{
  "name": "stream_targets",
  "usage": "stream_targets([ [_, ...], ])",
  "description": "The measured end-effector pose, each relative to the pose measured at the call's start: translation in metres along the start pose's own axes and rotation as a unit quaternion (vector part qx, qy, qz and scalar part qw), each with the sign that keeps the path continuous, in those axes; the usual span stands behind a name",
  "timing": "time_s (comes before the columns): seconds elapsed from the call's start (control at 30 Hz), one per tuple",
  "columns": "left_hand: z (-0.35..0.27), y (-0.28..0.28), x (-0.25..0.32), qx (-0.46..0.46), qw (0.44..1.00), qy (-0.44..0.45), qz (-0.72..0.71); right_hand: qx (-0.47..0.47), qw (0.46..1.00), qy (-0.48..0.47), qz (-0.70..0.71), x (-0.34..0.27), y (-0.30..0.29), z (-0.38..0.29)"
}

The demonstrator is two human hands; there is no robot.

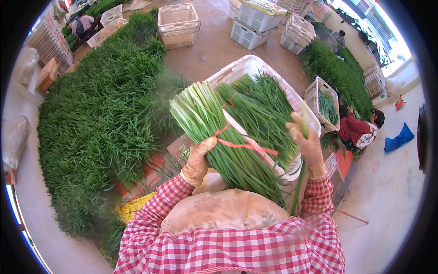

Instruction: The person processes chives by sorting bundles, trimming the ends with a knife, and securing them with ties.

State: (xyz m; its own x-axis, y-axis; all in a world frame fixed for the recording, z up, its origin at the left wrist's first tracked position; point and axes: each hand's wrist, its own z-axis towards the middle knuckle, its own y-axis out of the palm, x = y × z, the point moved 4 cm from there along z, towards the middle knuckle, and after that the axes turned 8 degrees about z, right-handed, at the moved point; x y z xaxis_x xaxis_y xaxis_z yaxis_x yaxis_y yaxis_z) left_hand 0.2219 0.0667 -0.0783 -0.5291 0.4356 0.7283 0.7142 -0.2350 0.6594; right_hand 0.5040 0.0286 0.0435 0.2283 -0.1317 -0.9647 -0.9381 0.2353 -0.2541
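My left hand (198, 159), in a thin tan glove, grips a bundle of garlic chives (236, 150) around its middle. A red tie (248, 146) circles this bundle near my thumb, one end trailing to the right. The pale cut stems point up and left; the green tips hang towards my lap. My right hand (308, 144), also gloved, is raised to the right with a loose green blade (298, 188) between its fingers, slightly blurred. Behind the held bundle stands a white plastic crate (236, 65), where several chive bundles (260, 113) lie, at least one with a red tie.
A large heap of loose chives (102, 113) covers the floor on my left. White crates (178, 30) and stacked crates (253, 29) stand ahead. At right, a person in a dark red top (356, 130) sits beside another crate (321, 102). A blue bag (398, 138) lies farther right.
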Motion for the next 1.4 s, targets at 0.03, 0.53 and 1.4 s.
stream_targets([
  [0.03,0.005,0.006,-0.001,-0.007,1.0,0.001,-0.005,-0.078,0.994,-0.031,-0.067,-0.013,0.012,0.001],
  [0.53,0.09,0.11,0.006,-0.065,0.992,0.022,-0.103,-0.108,0.992,-0.064,-0.012,-0.008,-0.082,0.089],
  [1.4,0.015,0.154,0.03,0.124,0.515,0.311,0.789,-0.358,0.68,0.336,0.545,0.062,0.052,0.051],
])
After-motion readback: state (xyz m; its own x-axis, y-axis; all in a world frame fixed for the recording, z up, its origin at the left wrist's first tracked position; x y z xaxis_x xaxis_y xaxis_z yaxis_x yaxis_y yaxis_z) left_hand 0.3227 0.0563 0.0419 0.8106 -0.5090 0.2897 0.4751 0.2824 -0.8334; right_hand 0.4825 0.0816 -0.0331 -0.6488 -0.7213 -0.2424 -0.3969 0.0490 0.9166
